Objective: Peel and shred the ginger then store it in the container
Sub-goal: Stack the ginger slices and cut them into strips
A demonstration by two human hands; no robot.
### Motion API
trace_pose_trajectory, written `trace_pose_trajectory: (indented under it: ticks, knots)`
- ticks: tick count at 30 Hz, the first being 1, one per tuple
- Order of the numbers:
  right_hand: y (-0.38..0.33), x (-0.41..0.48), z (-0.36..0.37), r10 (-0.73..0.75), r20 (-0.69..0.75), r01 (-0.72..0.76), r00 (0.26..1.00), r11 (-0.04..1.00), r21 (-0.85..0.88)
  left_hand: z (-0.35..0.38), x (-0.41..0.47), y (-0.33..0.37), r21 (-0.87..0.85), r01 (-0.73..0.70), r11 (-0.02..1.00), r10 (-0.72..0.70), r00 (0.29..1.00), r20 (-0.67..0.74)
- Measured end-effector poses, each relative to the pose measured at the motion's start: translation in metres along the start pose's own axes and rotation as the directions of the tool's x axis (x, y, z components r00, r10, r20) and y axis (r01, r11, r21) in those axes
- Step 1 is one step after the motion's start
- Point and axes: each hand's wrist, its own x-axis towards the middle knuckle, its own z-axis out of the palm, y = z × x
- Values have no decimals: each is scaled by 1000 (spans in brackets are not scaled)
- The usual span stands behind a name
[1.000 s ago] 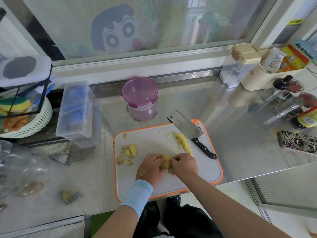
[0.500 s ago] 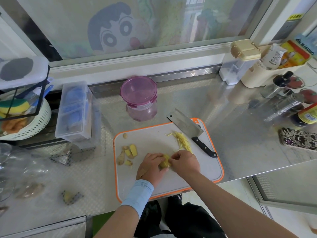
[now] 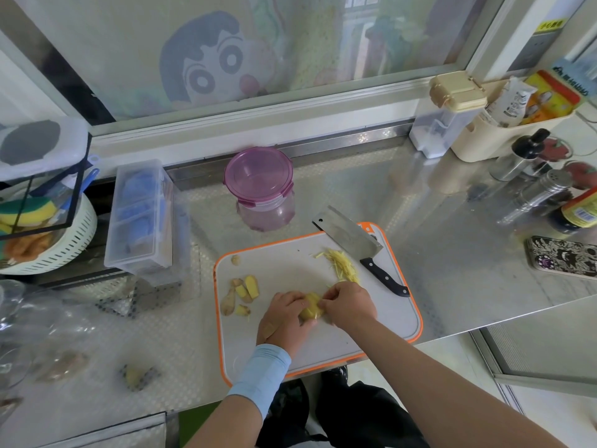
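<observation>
A yellow ginger piece (image 3: pixel 310 308) sits between both hands over the white, orange-rimmed cutting board (image 3: pixel 397 321). My left hand (image 3: pixel 284 321) holds it from the left; my right hand (image 3: pixel 349 307) pinches its right side with the fingertips. A heap of ginger shreds (image 3: pixel 342 265) lies just beyond my right hand. Several cut ginger chunks and peel bits (image 3: pixel 242 294) lie on the board's left side. The cleaver (image 3: pixel 350 240) rests on the board's far right corner, black handle toward me. The clear container with a purple lid (image 3: pixel 260 185) stands shut behind the board.
A clear plastic box (image 3: pixel 140 218) stands left of the board, a white colander (image 3: pixel 55 250) further left. Bottles, shakers and a cream caddy (image 3: pixel 504 137) crowd the right back. A patterned phone (image 3: pixel 563 257) lies at right. Ginger scraps (image 3: pixel 137 376) lie on the counter at front left.
Both hands stay on the ginger piece; the fingers have shifted slightly around it. Nothing else on the counter has moved.
</observation>
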Motion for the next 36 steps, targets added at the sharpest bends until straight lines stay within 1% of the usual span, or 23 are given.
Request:
trace_pose_trajectory:
  ticks: [2,5,7,8,10,12,13,14,16,18,20,22,23,25,27,30,31,32,33,34,36]
  knots:
    - [0,0,0,-6,-4,6,1000,1000,-7,0,0,2,5,15,1000,-15,1000,4]
    - [0,0,0,-13,-22,13,1000,1000,-23,2,-1,-3,12,-33,999,33,999,20]
    - [0,-1,0,-47,-32,45,998,997,-67,-1,-3,-5,16,-89,996,88,996,21]
    - [0,-1,1,-87,-40,83,995,991,-103,-3,-6,-5,7,-98,995,98,995,27]
    - [-1,-2,2,-210,-54,198,976,964,-176,-5,-3,-8,115,-158,981,157,987,16]
    - [0,-2,4,-327,-25,315,945,925,-213,-7,0,-10,69,-144,987,142,989,35]
    - [1,-2,5,-358,-3,348,934,911,-221,-7,1,-12,44,-122,991,120,992,46]
    - [2,-2,6,-370,16,364,929,903,-230,-6,2,-15,67,-142,988,142,990,8]
    - [4,0,5,-375,33,372,926,899,-232,-2,3,-24,40,-176,984,176,984,15]
    - [5,3,5,-372,43,372,927,902,-220,2,6,-31,46,-207,977,208,978,-21]
    - [4,4,5,-374,53,376,926,901,-217,1,6,-27,25,-197,980,198,979,-47]
    - [3,5,5,-375,49,377,926,903,-207,-8,6,-16,-26,-118,993,116,992,-46]
    - [4,5,5,-377,48,379,925,902,-206,-7,6,-13,21,-145,989,146,988,-52]
    - [3,6,5,-383,55,385,922,896,-223,-10,9,-8,80,-200,976,199,980,26]
    - [3,8,5,-377,67,382,924,893,-238,-12,10,-4,68,-215,974,211,976,52]
    - [-2,7,4,-366,135,390,921,877,-282,-9,13,-7,148,-189,971,173,978,116]
    - [-3,6,1,-365,161,398,917,864,-307,-6,17,-8,137,-166,977,150,981,124]
    - [-6,6,-4,-368,164,402,915,858,-320,-6,20,-8,114,-114,987,96,983,155]
    - [-7,6,-11,-374,142,400,916,856,-328,-10,23,-7,120,-72,990,47,979,197]
    - [-8,10,-20,-387,95,395,917,850,-348,-14,26,-6,148,-64,987,29,973,229]
    - [-6,21,-42,-388,-9,352,921,845,-402,-18,34,-4,183,-100,978,43,955,293]
